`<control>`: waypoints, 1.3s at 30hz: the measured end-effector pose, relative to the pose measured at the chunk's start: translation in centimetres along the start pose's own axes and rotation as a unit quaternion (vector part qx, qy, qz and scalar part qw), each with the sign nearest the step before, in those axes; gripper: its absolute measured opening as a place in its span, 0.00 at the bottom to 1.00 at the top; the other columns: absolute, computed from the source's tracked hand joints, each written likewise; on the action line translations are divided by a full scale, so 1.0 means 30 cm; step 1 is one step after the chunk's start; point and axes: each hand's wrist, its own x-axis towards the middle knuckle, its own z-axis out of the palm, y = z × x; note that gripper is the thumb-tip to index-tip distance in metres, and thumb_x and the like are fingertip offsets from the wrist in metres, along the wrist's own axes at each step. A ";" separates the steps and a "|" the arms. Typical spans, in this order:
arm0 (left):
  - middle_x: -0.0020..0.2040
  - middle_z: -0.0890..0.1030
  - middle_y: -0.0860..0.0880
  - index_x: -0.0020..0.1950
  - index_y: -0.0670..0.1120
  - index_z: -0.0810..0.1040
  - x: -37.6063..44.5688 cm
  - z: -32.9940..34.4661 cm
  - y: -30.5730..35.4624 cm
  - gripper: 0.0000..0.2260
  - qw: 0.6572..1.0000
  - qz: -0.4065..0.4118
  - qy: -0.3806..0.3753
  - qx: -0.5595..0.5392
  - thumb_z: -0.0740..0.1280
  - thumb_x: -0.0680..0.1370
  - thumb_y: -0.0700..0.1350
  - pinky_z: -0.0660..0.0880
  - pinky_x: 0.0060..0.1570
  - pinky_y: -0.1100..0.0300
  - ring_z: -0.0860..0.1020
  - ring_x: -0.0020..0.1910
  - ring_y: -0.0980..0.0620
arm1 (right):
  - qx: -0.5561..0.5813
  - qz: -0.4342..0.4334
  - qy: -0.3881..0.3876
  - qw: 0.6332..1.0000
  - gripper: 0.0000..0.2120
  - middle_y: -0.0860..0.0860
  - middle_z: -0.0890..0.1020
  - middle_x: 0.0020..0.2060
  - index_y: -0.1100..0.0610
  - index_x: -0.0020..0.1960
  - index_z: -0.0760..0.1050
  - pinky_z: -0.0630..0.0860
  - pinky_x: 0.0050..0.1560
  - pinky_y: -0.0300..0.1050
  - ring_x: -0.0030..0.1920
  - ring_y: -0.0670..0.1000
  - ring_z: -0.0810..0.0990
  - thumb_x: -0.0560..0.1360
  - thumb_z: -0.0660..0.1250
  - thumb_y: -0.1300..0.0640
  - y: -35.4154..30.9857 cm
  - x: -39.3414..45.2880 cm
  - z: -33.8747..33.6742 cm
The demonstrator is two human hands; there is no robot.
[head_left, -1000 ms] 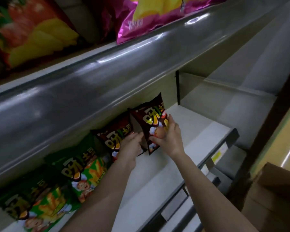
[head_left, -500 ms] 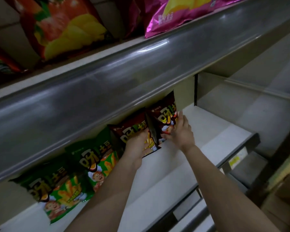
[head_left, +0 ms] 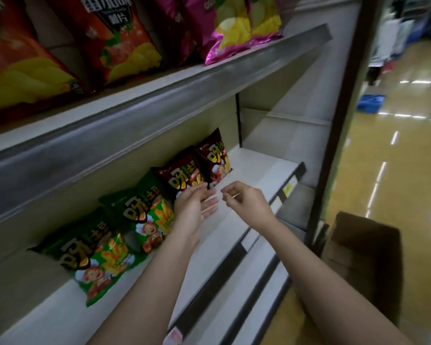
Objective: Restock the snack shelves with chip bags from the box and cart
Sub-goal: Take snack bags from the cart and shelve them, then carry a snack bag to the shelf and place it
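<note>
While both hands hover over the white middle shelf (head_left: 249, 170), neither one holds a bag. The left hand (head_left: 193, 207) has its fingers stretched out nearly straight, palm turned toward the right, just in front of the lower edge of a dark brown chip bag (head_left: 178, 179); whether a fingertip touches that bag cannot be told. The right hand (head_left: 246, 201) is close beside the left one, its fingers loosely curled with nothing in them.

Four small chip bags lean against the back wall of the middle shelf in a row. From the left stand a green chip bag (head_left: 92, 255) and a second green chip bag (head_left: 144, 215), then the dark brown one, then a second dark brown chip bag (head_left: 215, 158) at the right end, which overlaps its neighbour slightly. To the right of this last bag the shelf surface is bare white, with a yellow price tag (head_left: 288, 189) on its front rail.

On the upper shelf (head_left: 159, 95) stand larger bags: red tomato-flavour chip bags (head_left: 120, 38) on the left and a pink chip bag (head_left: 229, 28) on the right.

At the lower right, on the floor side of the shelf upright, sits an open cardboard box (head_left: 366, 255); its inside is dark and its contents cannot be made out. Beyond it runs a glossy yellowish floor (head_left: 396, 170) with a blue crate (head_left: 370, 103) far off.
</note>
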 end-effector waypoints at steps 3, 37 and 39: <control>0.45 0.82 0.46 0.56 0.43 0.76 -0.212 -0.074 -0.006 0.07 0.997 0.019 -0.068 0.030 0.60 0.82 0.40 0.77 0.41 0.60 0.82 0.43 0.49 | 0.001 0.003 0.007 1.000 0.06 0.47 0.83 0.40 0.56 0.53 0.80 0.78 0.50 0.42 0.44 0.48 0.83 0.78 0.66 0.57 -0.122 -0.227 -0.023; 0.50 0.81 0.43 0.55 0.44 0.76 -1.900 0.365 -0.746 0.06 0.767 -0.169 -0.542 0.298 0.62 0.82 0.43 0.80 0.46 0.55 0.82 0.50 0.44 | -0.064 0.455 0.190 0.868 0.05 0.48 0.81 0.45 0.53 0.52 0.77 0.80 0.48 0.47 0.46 0.49 0.81 0.81 0.63 0.53 0.030 -2.517 -0.821; 0.49 0.81 0.43 0.56 0.43 0.76 -1.947 0.407 -0.822 0.06 0.768 -0.194 -0.529 0.305 0.61 0.82 0.42 0.79 0.44 0.54 0.81 0.46 0.45 | -0.048 0.486 0.145 0.861 0.09 0.50 0.81 0.50 0.54 0.57 0.76 0.77 0.48 0.44 0.51 0.51 0.81 0.80 0.65 0.51 0.119 -2.583 -0.855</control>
